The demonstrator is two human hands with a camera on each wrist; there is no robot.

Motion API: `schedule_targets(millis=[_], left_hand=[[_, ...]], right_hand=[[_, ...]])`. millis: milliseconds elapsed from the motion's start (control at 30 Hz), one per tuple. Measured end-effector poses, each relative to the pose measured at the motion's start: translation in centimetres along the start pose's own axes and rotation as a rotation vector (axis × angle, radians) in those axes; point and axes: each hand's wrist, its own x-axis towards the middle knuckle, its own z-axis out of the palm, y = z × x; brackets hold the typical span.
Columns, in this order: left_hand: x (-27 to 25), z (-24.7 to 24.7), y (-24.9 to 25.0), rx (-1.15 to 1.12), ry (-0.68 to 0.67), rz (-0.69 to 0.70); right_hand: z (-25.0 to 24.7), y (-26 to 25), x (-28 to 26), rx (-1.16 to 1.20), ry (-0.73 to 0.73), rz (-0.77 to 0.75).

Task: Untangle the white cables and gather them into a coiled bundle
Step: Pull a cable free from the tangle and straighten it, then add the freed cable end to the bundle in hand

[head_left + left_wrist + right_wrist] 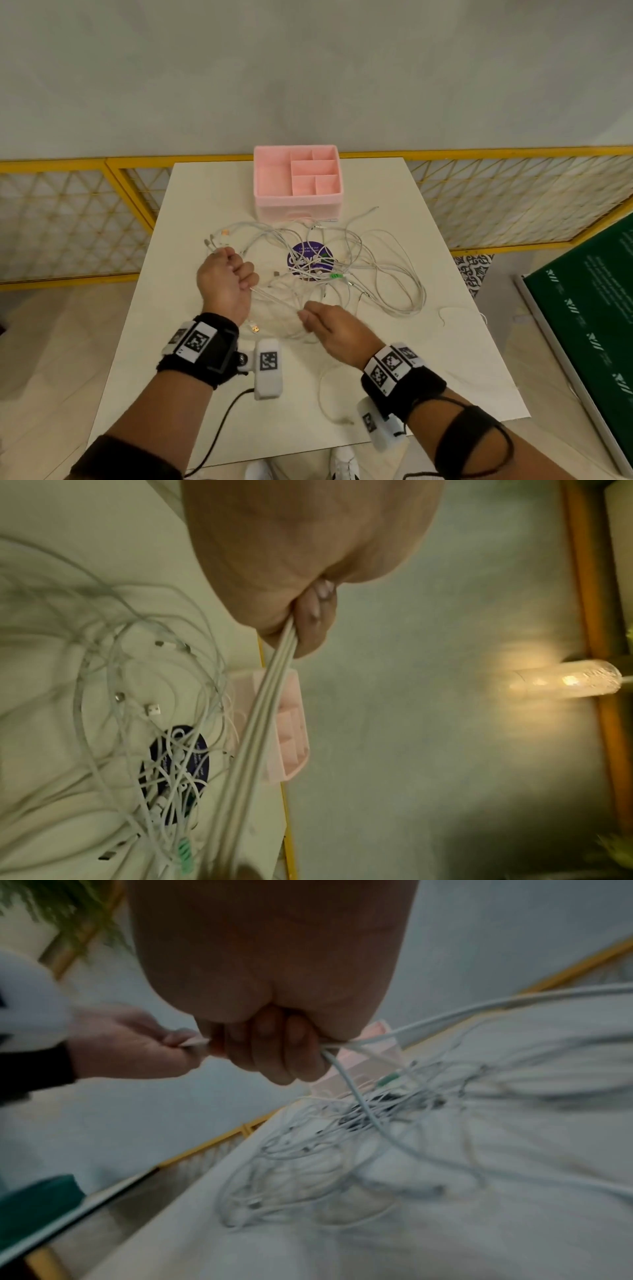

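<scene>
Your hands both grasp the same taut strands of the white cables (346, 270). Your left hand (224, 281) is clenched in a fist above the near-left part of the worktop (442, 377), and several straight strands run out of it side by side; in the left wrist view those strands leave between the curled fingers (313, 626) and stretch away in parallel. Your right hand (334, 325) sits a little nearer to you and to the right, its fingers curled round the other end of that stretch, so the strands span the short gap between the two fists. In the right wrist view more strands leave the far side of your right fist and trail down into the heap.

Most of the cables lie loose and tangled across the middle of the worktop, looping over a round purple sticker (308, 260). A small green piece (335, 276) shows among the strands near the sticker, and several plug ends lie scattered through the heap. One loose loop trails toward the near edge of the worktop, by your right wrist.

At the far edge stands a pink divided box (297, 205), just beyond the tangle. A yellow-framed lattice fence (68, 219) runs behind the worktop, and a green board (589, 308) lies to the right.
</scene>
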Motion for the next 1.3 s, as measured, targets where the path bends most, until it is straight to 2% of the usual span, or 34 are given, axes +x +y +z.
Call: schedule_targets(millis=[167,267,500,833,1100,1200,1300], left_hand=[[1.6,-1.7,0.1,0.047,0.053,0.043],[1.7,-1.6,-1.1,0.135,0.043,0.095],[2.9,-3.0,-1.7,0.256,0.112,0.143],[2.9,-6.4,-2.6,0.366,0.204,0.155],[1.8,-7.1,-2.1,0.386,0.207,0.188],[1.4,-6.2,-1.6,0.32,0.171,0.171],[1.2,-5.9,-0.9,0.228,0.115,0.122]], right_hand=[[-3.4,5.1,-1.8,-0.276,0.009,0.034],[-5.1,7.3,-2.8,-0.283,0.006,0.094],[-8.5,12.4,-6.1,-0.263,0.008,0.285],[-14.1,16.5,-10.2,-0.447,-0.006,0.482],[-20.3,16.2,-10.1,-0.731,0.216,0.568],[-20.1,17.4,-9.4,-0.789,0.311,0.542],[-18.3,20.0,-9.8,-0.821,0.269,0.623]])
